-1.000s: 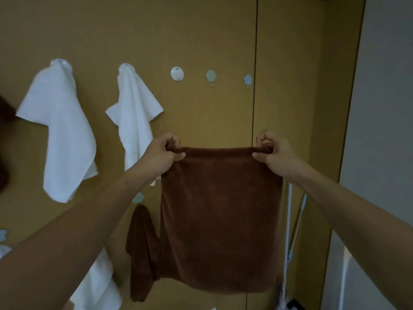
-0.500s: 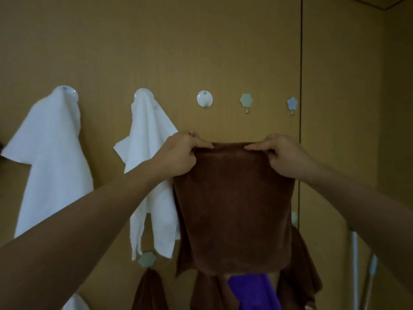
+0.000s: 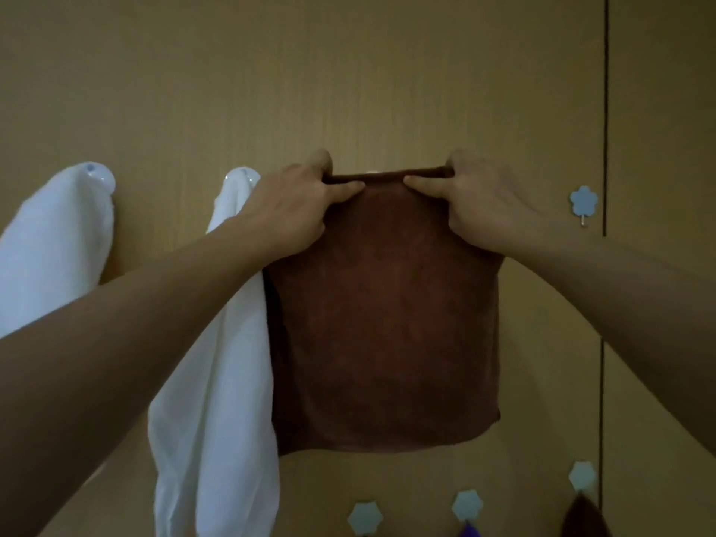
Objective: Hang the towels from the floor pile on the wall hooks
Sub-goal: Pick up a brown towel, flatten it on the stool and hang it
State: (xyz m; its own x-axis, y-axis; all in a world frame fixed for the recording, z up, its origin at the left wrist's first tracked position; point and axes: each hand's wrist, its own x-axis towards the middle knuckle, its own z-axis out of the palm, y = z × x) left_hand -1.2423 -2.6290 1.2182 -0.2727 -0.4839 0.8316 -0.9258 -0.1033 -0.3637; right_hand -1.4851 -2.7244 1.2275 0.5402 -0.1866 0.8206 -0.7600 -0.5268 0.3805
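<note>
A brown towel [image 3: 381,323] hangs flat against the tan wall, held up by its top edge. My left hand [image 3: 298,203] pinches the top edge on the left and my right hand [image 3: 476,199] pinches it on the right, thumbs in front. A sliver of a round white hook [image 3: 372,172] peeks just above the edge between my hands. Two white towels [image 3: 54,242] [image 3: 217,401] hang on round hooks to the left.
A blue flower-shaped hook [image 3: 583,199] is bare at the right, beside a vertical wall seam [image 3: 605,110]. Lower down sit further flower hooks [image 3: 365,518] [image 3: 467,505] [image 3: 581,475], with a brown towel's tip [image 3: 585,517] and a scrap of purple cloth [image 3: 469,530] at the bottom edge.
Both hands have lifted the brown towel up and brought its top edge level with the round white hook, moving closer together. The view has drawn nearer to the wall.
</note>
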